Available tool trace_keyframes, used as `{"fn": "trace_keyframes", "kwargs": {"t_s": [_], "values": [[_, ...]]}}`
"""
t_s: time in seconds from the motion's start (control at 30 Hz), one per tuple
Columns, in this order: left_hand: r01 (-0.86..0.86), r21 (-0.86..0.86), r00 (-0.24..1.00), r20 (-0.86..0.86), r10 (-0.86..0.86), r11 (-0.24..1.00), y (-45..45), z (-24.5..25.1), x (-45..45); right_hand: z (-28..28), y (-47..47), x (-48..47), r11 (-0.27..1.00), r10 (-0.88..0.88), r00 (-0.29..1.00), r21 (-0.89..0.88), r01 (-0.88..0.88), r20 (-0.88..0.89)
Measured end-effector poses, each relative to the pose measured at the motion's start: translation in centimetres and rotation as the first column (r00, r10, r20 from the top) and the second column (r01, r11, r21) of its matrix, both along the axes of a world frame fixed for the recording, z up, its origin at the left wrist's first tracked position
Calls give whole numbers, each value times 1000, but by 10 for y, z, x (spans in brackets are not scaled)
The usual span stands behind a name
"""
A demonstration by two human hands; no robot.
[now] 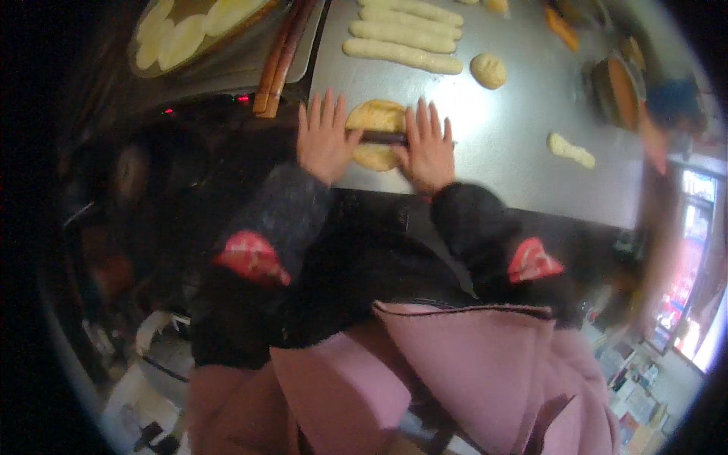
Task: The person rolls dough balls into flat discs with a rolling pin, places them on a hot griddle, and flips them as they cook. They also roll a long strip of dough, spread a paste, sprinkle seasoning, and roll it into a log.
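Observation:
A round of flattened yellow dough (375, 116) lies near the front edge of the metal worktop. Across its middle runs a dark, thin rolling pin (384, 137). My left hand (328, 139) presses on the pin's left end, fingers stretched forward and thumb along the pin. My right hand (427, 147) bears down on the other end in the same way. Both palms hide the pin's ends. Several pale dough rolls (402, 56) lie side by side beyond the hands. A ball of dough (488, 71) sits to their right.
A small elongated dough piece (571, 151) lies on the right of the metal worktop (512, 170). Wooden sticks (280, 62) lie at its left edge. Beyond them, a pan (153, 68) holds several pale flat rounds. A blurred bowl (617, 94) stands at the right.

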State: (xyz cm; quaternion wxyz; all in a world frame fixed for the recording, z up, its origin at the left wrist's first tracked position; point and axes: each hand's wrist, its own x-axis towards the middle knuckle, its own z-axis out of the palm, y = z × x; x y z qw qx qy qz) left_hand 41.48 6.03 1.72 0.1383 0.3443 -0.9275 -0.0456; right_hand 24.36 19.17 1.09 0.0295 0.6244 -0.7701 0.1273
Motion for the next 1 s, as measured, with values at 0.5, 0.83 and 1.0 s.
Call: {"fn": "trace_keyframes", "kwargs": {"t_s": [0.5, 0.83, 1.0], "values": [[-594, -142, 790, 83, 608, 792, 70, 2, -7, 16, -87, -52, 816, 578, 810, 91, -571, -101], [-622, -161, 774, 22, 632, 767, 35, -5, -21, -12, -118, -68, 880, 461, 887, -126, -458, -3], [-428, 59, 904, 26, 427, 902, 133, 5, -18, 20, 10, -80, 871, 471, 876, 101, -481, 108]]}}
